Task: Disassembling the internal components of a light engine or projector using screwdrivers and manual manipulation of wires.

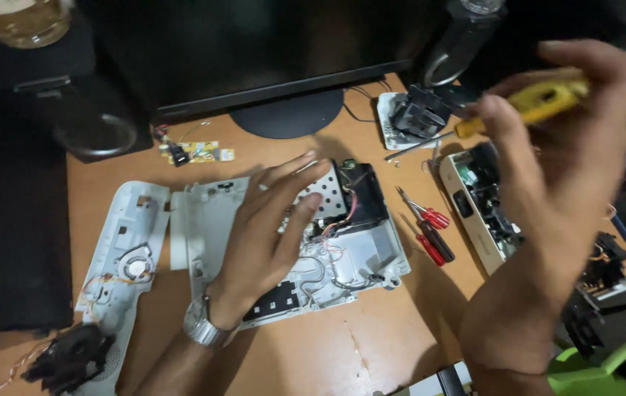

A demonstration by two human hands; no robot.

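An opened white plastic device housing (342, 249), its perforated metal shield and coloured wires laid bare, is pressed flat on the wooden tabletop (371, 345) by the left hand (272, 227), fingers spread open. A yellow-handled screwdriver (525, 103) is gripped in the closed right hand (569, 154), raised above the tabletop to the housing's right. Disassembly appears well advanced: a detached white cover panel with a small fan (122, 257) lies just left, while boards and wiring are not yet removed.

Below your left hand (269, 231) the opened white casing (357, 249) fills the desk; bare wood (342, 345) lies open nearer you than its front edge. Left of that hand, a white cover panel (118, 249) blocks the way, with a black part (71, 356) at its near end. Beyond the fingertips stands the monitor base (287, 114). Between your two hands, red-handled pliers (426, 231) lie on a narrow strip. Under your right hand (562, 169), holding the yellow screwdriver (518, 106), another opened unit (481, 209) crowds the desk.
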